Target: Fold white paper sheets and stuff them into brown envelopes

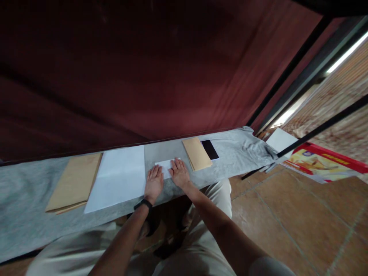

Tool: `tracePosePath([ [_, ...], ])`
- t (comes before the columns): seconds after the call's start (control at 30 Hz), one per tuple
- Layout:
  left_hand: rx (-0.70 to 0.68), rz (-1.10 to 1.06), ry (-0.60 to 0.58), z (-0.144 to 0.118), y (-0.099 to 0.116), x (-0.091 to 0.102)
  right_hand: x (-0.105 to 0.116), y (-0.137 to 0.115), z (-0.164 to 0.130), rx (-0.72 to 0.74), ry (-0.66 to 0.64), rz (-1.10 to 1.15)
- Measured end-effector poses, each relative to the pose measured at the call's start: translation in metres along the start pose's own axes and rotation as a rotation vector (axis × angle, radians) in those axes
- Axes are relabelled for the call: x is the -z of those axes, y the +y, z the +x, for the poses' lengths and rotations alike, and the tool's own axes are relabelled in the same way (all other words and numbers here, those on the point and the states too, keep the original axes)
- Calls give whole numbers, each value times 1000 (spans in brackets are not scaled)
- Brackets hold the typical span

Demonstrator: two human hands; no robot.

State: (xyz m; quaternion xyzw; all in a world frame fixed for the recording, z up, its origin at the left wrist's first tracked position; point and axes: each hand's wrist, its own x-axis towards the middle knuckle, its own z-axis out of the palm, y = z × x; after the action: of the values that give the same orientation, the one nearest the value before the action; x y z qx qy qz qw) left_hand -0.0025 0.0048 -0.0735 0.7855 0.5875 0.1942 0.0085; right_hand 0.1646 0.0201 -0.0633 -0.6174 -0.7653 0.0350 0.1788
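A small white piece of paper (165,164), looking folded, lies on the grey cloth under both of my hands. My left hand (155,182) presses flat on its left end, fingers stretched out. On the right end rests my right hand (179,173), also flat with its fingers extended. Left of my hands is a large white sheet (119,178) with a faint crease across it. A smaller stack of brown paper (197,154) sits just right of my right hand. Parts of the small white paper are hidden by my palms.
Larger brown envelopes or papers (74,182) lie at the left. A dark phone (210,149) is beside the small brown stack. The grey cloth (232,147) covers a narrow table against a dark red curtain (172,76). A red and yellow box (322,163) is at the right.
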Motion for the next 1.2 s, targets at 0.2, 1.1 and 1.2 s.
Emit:
tracePosePath([
  [0.2,54,-17,-53,2,6,6,-3,4,-13,-71,50,-12],
  [1.1,148,-453,-67,-24,49,32,64,12,31,-382,-54,565],
  [1.2,469,-992,68,0,61,49,80,3,22,-289,62,642],
])
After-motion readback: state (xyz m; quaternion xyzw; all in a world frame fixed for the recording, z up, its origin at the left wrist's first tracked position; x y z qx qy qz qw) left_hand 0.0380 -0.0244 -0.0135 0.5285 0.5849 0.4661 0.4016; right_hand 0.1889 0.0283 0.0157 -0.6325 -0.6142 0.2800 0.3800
